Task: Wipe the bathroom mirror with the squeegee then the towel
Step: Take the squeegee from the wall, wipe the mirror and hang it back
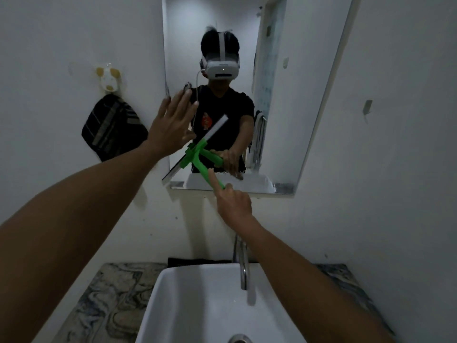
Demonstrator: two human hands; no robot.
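Squeegee [197,151] blade at mirror [309,107] lower-left edge

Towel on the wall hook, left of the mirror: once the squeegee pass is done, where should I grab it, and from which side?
Grip the towel on its upper bunched part, just under the hook, probably with the left hand, open and nearest. Come from the front and lift up: it hangs flat against the wall, gathered at the top, so the loose lower edge would only drag.
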